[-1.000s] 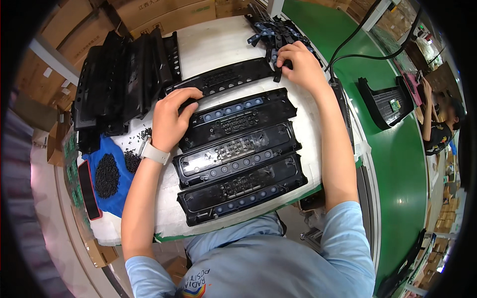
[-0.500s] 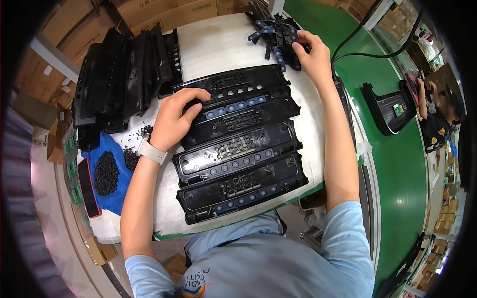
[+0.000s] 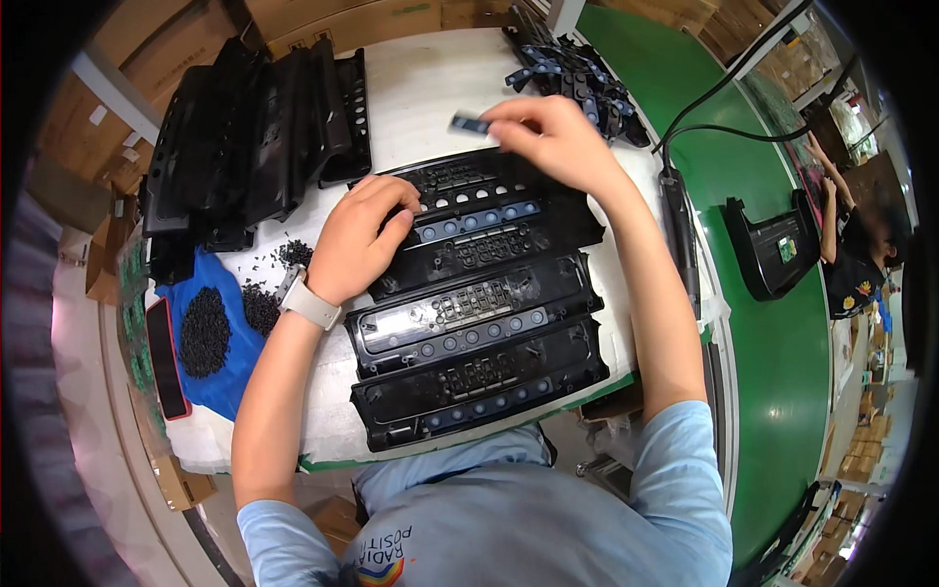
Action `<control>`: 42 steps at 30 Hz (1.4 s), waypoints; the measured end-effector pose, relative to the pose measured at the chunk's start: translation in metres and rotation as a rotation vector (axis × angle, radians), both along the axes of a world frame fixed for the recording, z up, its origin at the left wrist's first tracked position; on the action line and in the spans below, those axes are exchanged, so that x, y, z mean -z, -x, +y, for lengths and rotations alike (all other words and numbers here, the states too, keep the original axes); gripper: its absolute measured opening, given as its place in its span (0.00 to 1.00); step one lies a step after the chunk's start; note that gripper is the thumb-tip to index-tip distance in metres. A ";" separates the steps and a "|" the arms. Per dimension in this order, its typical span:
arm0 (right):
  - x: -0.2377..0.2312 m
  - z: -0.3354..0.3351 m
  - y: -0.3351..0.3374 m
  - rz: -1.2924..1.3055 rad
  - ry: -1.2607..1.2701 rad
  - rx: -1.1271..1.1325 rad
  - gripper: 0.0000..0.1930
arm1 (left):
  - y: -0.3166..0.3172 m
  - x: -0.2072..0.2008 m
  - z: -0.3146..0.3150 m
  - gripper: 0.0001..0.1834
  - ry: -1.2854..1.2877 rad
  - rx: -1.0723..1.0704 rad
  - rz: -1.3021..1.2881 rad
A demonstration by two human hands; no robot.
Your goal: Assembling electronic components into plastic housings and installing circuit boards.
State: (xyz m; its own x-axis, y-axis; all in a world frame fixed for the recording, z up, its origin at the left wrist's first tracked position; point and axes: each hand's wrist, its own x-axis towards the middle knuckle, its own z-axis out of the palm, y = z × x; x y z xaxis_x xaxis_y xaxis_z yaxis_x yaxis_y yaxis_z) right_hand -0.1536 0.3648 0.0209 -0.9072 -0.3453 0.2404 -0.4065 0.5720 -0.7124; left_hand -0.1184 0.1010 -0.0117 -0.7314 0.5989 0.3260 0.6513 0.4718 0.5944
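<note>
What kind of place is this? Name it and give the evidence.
Most likely a factory assembly line. Identical black plastic panels lie in a row on the bench, more are stacked at its far left, and a green conveyor belt carries another panel past a co-worker.

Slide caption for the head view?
Right hand holds a small blue-grey strip above black panels; left hand rests on the top panel.

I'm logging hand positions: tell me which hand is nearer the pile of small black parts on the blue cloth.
Left. The left hand rests on the top panel, just right of the pile of small black parts. The right hand is far across the table, holding a small blue strip.
</note>
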 end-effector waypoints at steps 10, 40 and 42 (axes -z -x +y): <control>0.011 -0.035 -0.002 -0.054 -0.178 -0.214 0.08 | -0.009 0.008 0.010 0.19 -0.155 -0.109 0.032; -0.016 -0.016 -0.043 0.090 -0.442 0.116 0.10 | -0.009 -0.004 0.016 0.13 -0.065 -0.086 0.155; -0.009 -0.011 -0.039 0.145 -0.382 0.155 0.10 | -0.007 -0.007 0.013 0.13 0.187 -0.062 0.234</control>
